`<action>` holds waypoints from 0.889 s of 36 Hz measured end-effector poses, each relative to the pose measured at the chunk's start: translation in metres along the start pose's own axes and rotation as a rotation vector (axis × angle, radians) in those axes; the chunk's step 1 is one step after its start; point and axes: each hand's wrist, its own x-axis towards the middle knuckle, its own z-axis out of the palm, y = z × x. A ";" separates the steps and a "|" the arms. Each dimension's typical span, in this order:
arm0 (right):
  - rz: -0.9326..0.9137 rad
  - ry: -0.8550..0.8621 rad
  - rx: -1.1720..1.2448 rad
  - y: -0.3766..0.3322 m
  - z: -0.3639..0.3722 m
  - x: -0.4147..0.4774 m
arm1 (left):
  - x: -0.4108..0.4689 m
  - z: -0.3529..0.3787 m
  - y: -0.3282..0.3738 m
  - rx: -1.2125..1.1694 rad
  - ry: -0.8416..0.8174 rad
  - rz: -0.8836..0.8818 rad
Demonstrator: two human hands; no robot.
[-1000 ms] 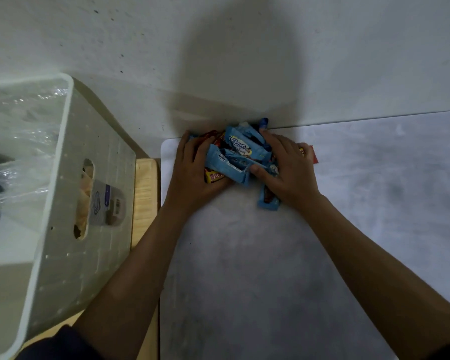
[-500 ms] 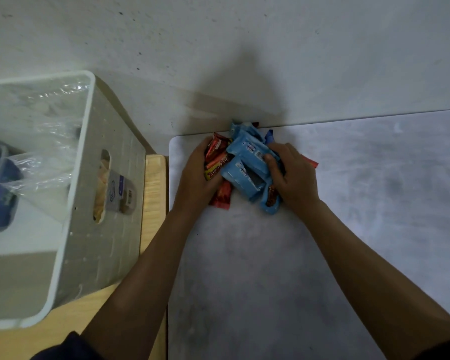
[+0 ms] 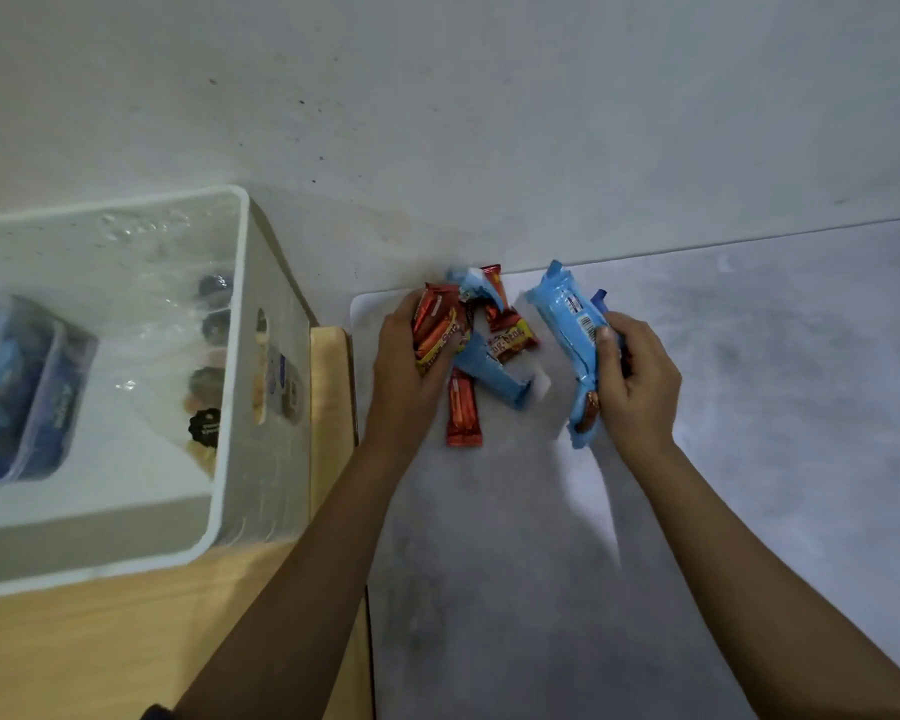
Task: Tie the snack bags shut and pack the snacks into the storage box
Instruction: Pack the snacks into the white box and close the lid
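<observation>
Since the earlier frame our hands have drawn apart, splitting the one pile. Right hand (image 3: 632, 379): clamped on blue packets (image 3: 572, 330). Left hand (image 3: 404, 366): closed on red bars (image 3: 434, 324). Between them, loose snacks (image 3: 489, 356) lie at the grey counter's (image 3: 541, 563) far-left corner. Further left, the white storage box (image 3: 230, 356), partly filled, awaits these handfuls, we judge.

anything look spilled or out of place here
Nothing damaged or spilled. Loose snack bars lie criss-crossed in a heap on the grey table, not yet in the storage box. The left hand grips red bars; the right hand grips blue packs.
</observation>
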 end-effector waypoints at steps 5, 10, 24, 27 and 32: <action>-0.039 0.077 -0.006 -0.037 -0.019 -0.005 | -0.004 -0.025 0.041 -0.064 0.005 0.095; -0.097 0.162 0.019 -0.103 -0.029 -0.012 | -0.009 -0.072 0.086 -0.048 0.048 0.252; -0.366 0.018 0.084 -0.290 0.059 -0.065 | -0.039 -0.286 0.073 0.154 0.100 0.291; -0.423 -0.072 0.047 -0.310 0.088 -0.083 | -0.050 -0.320 0.046 0.201 0.124 0.229; -0.458 -0.205 -0.033 -0.327 0.127 -0.106 | -0.065 -0.358 0.007 0.216 0.150 0.117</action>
